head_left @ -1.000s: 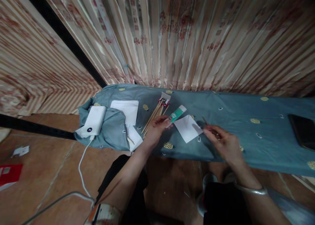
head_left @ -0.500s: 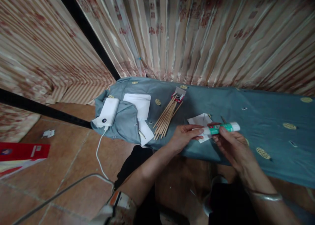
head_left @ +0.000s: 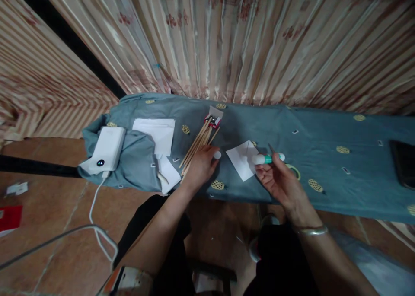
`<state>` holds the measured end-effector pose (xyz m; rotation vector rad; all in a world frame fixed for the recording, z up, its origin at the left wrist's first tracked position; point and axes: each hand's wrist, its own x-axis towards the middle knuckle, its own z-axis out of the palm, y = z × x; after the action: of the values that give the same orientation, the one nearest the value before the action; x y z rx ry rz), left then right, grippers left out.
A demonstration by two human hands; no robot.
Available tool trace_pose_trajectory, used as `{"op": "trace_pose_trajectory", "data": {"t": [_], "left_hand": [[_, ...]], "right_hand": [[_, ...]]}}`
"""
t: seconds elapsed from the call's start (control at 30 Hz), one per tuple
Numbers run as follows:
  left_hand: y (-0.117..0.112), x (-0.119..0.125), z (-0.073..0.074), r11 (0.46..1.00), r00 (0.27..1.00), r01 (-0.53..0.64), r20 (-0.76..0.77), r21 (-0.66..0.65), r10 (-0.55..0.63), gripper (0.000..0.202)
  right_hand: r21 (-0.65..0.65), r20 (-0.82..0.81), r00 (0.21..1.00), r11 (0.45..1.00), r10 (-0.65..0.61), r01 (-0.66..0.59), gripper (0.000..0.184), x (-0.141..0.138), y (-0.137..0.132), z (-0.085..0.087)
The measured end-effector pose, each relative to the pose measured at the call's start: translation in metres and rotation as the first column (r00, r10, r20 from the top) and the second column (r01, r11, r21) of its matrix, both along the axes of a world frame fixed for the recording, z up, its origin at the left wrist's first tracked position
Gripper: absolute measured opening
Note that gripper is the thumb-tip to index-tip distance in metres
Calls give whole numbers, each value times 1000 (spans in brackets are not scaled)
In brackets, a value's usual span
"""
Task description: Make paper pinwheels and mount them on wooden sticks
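My right hand [head_left: 280,179] grips a green and white glue stick [head_left: 268,158], held level over the blue cloth with its cap off. My left hand [head_left: 200,166] rests on the cloth with the small white cap [head_left: 217,155] pinched at its fingertips, right beside a bundle of thin wooden sticks [head_left: 198,143]. A folded white paper square [head_left: 242,160] lies between the two hands. A thin dark stick pokes up behind the glue stick.
The blue patterned cloth [head_left: 324,157] covers a long low table. On its left end sit a white power bank [head_left: 105,150] with a cable and white paper sheets [head_left: 157,134]. A dark phone [head_left: 403,163] lies far right. Striped curtains hang behind; tiled floor below.
Both hands held the glue stick half a second ago. Now the left hand has pulled away to the left with the cap, and the right hand keeps the stick.
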<state>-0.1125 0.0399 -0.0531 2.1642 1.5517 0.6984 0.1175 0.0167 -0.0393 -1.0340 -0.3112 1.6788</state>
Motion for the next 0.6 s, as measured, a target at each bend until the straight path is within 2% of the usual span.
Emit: {"op": "trace_pose_trajectory", "data": {"t": [0.2,0.33,0.43,0.6], "left_hand": [[1,6,-5,998,998,61,5,-32,-61,29],[-2,6,3,998,998,58,-30,25,-57,41],[-13,14,9,991,997,76,-36,114,-72,41],[-38,42,2,949,957,288,-55,126,-283,34]], "right_hand": [[-1,-36,999,1000,22,-22,29,0,1,-1],[29,28,999,999,27,-27,25,-2,2,-1],[75,190,982,997,-8,-7,24,-3,4,0],[177,526,844,984,-103,9,30,-2,7,3]]}}
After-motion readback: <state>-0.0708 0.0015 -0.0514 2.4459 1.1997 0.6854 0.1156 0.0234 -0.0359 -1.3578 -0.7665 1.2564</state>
